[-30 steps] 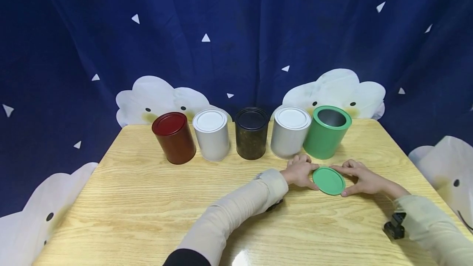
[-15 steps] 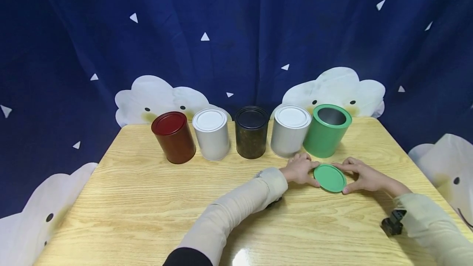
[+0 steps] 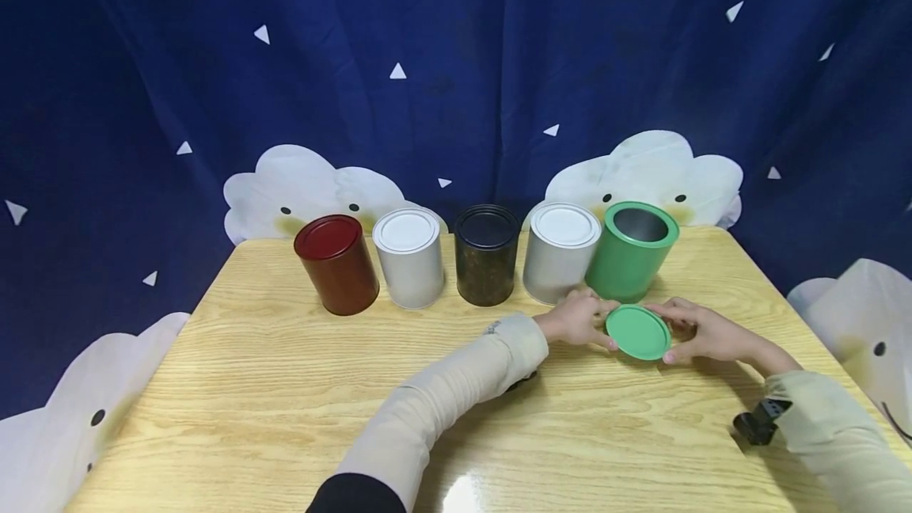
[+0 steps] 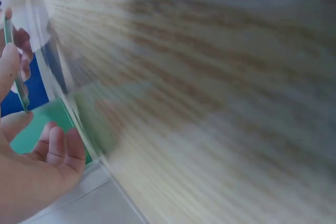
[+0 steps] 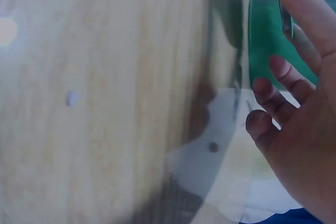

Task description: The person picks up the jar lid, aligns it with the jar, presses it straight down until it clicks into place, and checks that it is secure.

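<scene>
A round green lid (image 3: 639,332) is held between my two hands, in front of the uncovered green can (image 3: 625,271). On the lid's left edge, my left hand (image 3: 575,319) grips with thumb and index finger. My right hand (image 3: 708,332) pinches the right edge the same way. Seen side-on in the left wrist view, the lid (image 4: 22,90) is off the table, with the green can (image 4: 39,132) behind it. The right wrist view shows the lid's edge (image 5: 285,19) under the thumb, the other fingers loosely bent.
Left of the green can stand a white can (image 3: 556,271), a black can (image 3: 486,271), another white can (image 3: 411,271) and a dark red can (image 3: 340,279), all lidded. They line the back of the wooden table (image 3: 271,402). A blue curtain (image 3: 456,85) hangs behind.
Both hands have raised the green lid from the table and moved it slightly toward the green can. The cans have stayed in place.
</scene>
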Motion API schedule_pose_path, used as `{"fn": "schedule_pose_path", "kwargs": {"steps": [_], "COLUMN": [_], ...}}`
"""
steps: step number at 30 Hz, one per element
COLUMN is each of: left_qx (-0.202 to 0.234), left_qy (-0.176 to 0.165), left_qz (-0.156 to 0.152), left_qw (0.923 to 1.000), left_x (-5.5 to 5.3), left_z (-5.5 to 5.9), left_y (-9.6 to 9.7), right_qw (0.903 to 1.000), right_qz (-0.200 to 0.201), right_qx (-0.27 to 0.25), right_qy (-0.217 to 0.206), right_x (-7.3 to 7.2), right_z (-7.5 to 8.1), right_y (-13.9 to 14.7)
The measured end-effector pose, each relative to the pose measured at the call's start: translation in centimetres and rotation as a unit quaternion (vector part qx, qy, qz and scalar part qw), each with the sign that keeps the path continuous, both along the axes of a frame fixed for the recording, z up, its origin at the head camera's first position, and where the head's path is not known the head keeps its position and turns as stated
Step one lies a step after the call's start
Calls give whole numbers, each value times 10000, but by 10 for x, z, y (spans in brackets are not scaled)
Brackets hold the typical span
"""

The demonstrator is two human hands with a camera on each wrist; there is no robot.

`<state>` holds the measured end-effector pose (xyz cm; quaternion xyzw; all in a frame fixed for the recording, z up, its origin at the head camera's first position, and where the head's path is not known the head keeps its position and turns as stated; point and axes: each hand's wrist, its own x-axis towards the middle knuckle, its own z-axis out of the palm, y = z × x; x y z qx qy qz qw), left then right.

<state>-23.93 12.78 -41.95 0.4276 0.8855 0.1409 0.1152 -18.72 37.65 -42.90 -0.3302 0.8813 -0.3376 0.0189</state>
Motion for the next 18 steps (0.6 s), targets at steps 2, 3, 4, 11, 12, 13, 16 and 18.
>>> {"fn": "schedule_pose_path", "kwargs": {"steps": [2,3,4,11,12,13,16,18], "left_qx": [103,166,234,644,688,737,847,907], "left_qy": [-56,-81,-103,-304,-332,-392,-465,-471], "left_qz": [-29,-58,-88,-164,-162,-164,-281,-384], "left_qw": [9999,9998,9996,9973,9969,9964,9949,9940], "left_x": [-1,-1,-2,-4,-4,-4,-6,-8], "left_z": [2,3,4,14,15,16,22,25], "left_y": [-1,-1,-2,-4,-4,-4,-3,-3], "right_qw": [10000,10000,10000,9994,9992,9991,9992,9993], "right_qz": [27,33,34,-193,-236,-258,-297,-301], "right_qx": [-5,-7,-4,5,14,18,63,86], "right_qy": [10,14,10,-295,-327,-348,-267,-180], "right_x": [0,-1,0,2,3,3,3,3], "right_z": [3,5,6,17,19,20,25,28], "right_y": [0,0,1,1,1,1,1,3]}}
